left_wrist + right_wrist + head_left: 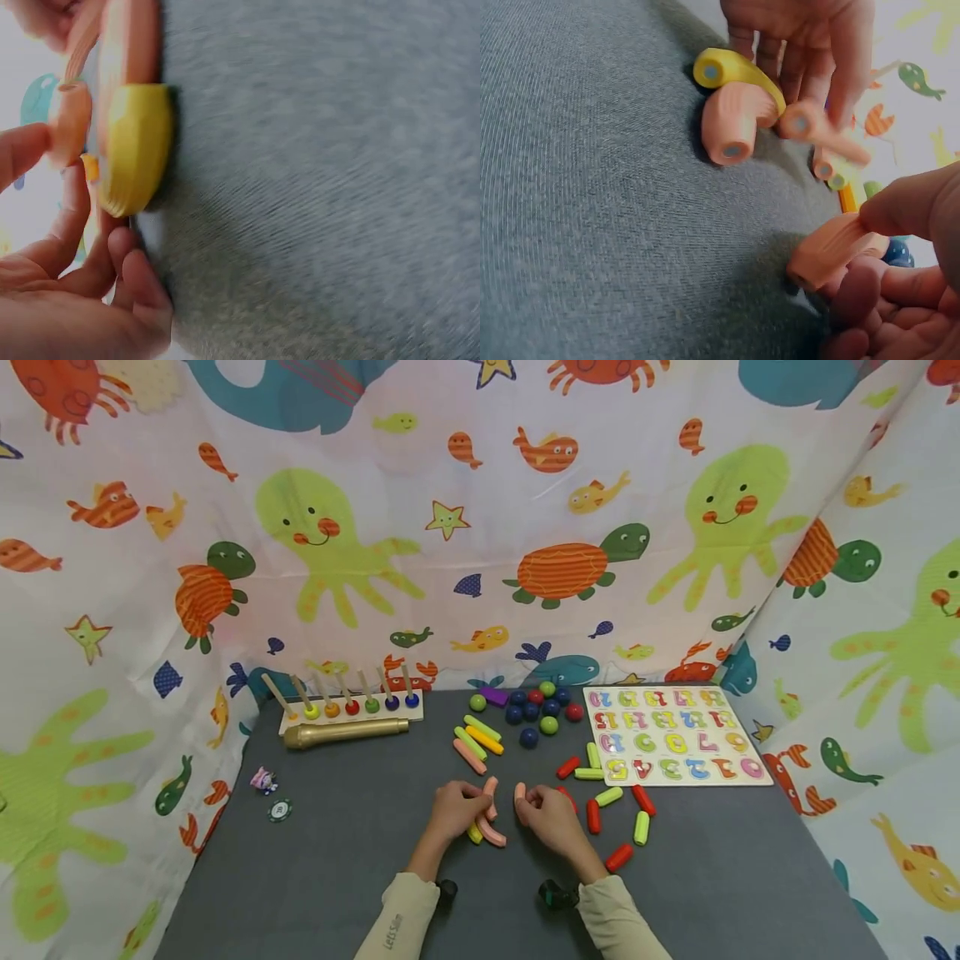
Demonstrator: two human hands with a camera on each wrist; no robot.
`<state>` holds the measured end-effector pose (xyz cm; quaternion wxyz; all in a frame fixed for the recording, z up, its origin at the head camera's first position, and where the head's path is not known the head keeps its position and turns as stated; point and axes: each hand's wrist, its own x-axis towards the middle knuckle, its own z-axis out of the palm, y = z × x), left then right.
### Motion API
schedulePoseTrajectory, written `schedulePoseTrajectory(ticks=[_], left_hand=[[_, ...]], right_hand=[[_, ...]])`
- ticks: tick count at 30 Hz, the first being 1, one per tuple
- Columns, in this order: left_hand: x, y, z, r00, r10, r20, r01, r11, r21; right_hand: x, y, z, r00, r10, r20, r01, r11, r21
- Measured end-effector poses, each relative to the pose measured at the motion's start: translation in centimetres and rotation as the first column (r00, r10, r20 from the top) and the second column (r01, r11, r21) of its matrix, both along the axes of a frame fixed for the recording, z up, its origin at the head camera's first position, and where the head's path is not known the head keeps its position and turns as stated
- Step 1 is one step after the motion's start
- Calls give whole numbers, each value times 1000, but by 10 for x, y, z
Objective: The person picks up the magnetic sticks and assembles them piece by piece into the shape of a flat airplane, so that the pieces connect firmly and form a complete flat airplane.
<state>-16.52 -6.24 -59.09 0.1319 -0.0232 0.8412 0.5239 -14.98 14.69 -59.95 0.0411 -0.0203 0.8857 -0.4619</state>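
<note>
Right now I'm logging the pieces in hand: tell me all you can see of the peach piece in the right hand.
The peach piece is a short, stubby cylinder, matte and faintly ridged, plastic or foam by its look. The right hand pinches it, thumb on top and fingers under it. It lies roughly level just above the grey tabletop, one flat end toward the left hand.

Sea-creature cloth (pixel 465 527) walls enclose a grey table (pixel 337 877).
</note>
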Motion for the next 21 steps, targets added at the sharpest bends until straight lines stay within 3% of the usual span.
schedulePoseTrajectory(ticks=[3, 5, 7, 9, 11, 13, 15, 17, 21], left_hand=[[1, -14, 6, 999, 28, 42, -35, 983, 182], [3, -24, 9, 998, 41, 41, -49, 971, 234], [5, -34, 14, 997, 63, 35, -70, 961, 269], [8, -43, 19, 996, 82, 24, -86, 947, 309], [12, -52, 24, 995, 93, 20, -94, 932, 350], [16, -59, 28, 995, 94, 18, -93, 917, 388], [21, -64, 32, 996, 86, 20, -87, 909, 408], [24, -67, 34, 997, 76, 28, -81, 902, 424], [35, -68, 36, 998, 54, 18, -56, 892, 448]], right_hand=[[1, -1, 2, 998, -30, 53, 31, 999, -32], [1, 0, 2, 994, -46, 101, 58, 991, -119], [0, 2, 3, 986, -47, 161, 87, 964, -252], [-1, 4, 7, 976, -18, 216, 108, 905, -412], [-4, 7, 12, 967, 36, 250, 114, 820, -561], [-7, 8, 17, 962, 99, 254, 101, 735, -670], [-9, 8, 24, 956, 161, 245, 77, 669, -739], [-12, 5, 29, 951, 208, 230, 51, 627, -777], [-15, -5, 37, 939, 259, 228, 42, 569, -821]])
